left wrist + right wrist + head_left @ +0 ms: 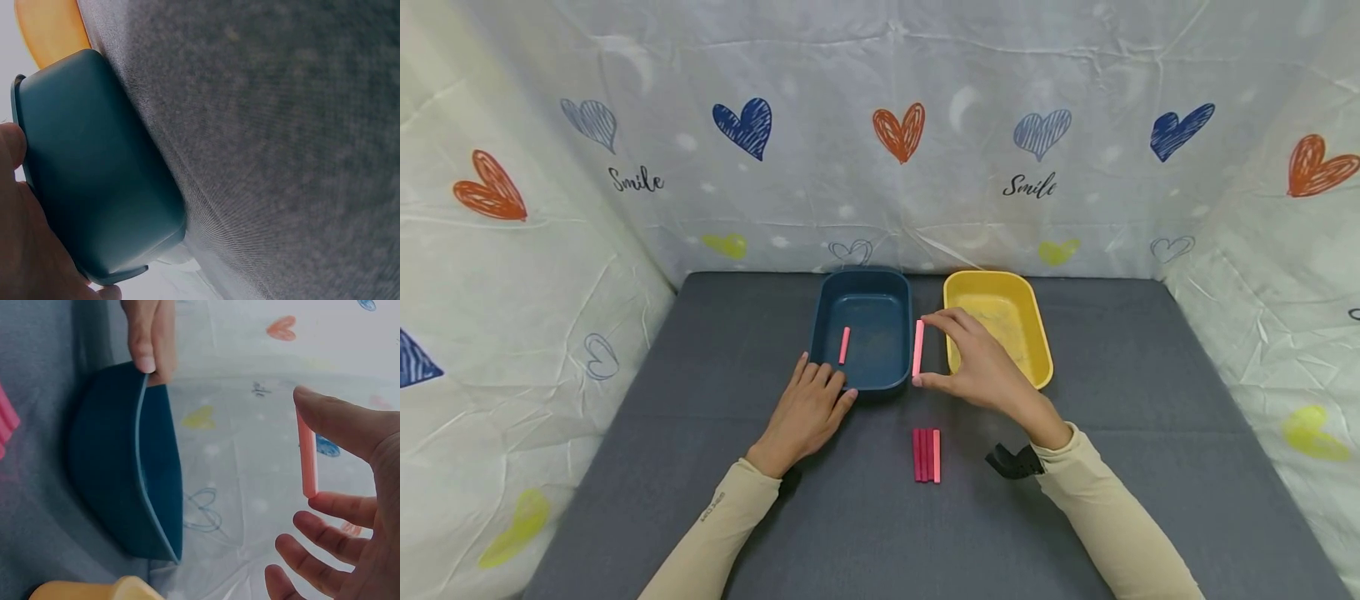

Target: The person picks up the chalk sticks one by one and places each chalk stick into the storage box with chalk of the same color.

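Observation:
My right hand (985,367) pinches a light pink stick (917,348) end to end between thumb and forefinger, above the gap between the two trays. In the right wrist view the same stick (307,453) stands nearly upright in that view, with the other fingers spread apart from it. My left hand (808,412) holds the near left rim of the blue tray (898,383), thumb on one side and fingers over the edge. Inside that tray lies another pink stick (845,345). On the cloth in front, dark pink sticks (922,455) and a lighter pink stick (936,456) lie side by side.
A yellow tray (1043,350) stands right of the blue one, partly behind my right hand. Grey cloth (865,533) covers the table. A printed white sheet (820,200) hangs along the back and sides. A black strap (1015,462) hangs at my right wrist.

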The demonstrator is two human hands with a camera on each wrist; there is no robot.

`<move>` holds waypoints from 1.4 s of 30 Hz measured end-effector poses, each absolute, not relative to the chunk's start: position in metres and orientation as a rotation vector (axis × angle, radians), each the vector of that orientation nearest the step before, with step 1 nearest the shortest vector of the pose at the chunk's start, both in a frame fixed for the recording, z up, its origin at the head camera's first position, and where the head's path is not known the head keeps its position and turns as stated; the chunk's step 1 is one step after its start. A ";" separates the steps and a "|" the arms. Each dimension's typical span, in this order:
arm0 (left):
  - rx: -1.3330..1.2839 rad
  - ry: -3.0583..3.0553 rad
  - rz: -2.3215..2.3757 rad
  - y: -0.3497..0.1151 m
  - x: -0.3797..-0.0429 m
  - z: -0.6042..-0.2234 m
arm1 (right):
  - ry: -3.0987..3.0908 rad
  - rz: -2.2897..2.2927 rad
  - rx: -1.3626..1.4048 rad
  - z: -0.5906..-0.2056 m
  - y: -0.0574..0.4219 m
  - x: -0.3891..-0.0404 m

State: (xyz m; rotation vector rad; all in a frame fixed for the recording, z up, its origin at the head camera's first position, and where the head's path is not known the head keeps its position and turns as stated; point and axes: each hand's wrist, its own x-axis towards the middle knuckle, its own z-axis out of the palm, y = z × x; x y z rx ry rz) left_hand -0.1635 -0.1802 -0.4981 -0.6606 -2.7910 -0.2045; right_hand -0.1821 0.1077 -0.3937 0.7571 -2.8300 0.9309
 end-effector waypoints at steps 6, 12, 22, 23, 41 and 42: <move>-0.649 -2.808 -0.183 -0.179 -0.164 -0.498 | -2.810 0.999 0.765 -0.390 0.096 -0.193; -0.634 -2.827 -0.162 -0.179 -0.165 -0.497 | -2.786 1.079 0.768 -0.389 0.081 -0.203; -0.618 -2.850 -0.168 -0.177 -0.165 -0.497 | -2.798 1.118 0.789 -0.396 0.054 -0.224; -0.619 -2.850 -0.170 -0.177 -0.165 -0.497 | -2.803 1.121 0.790 -0.397 0.051 -0.226; -0.641 -2.817 -0.196 -0.179 -0.164 -0.498 | -2.918 0.977 0.831 -0.424 0.010 -0.262; -0.642 -2.818 -0.195 -0.179 -0.164 -0.498 | -2.925 0.964 0.832 -0.426 0.009 -0.264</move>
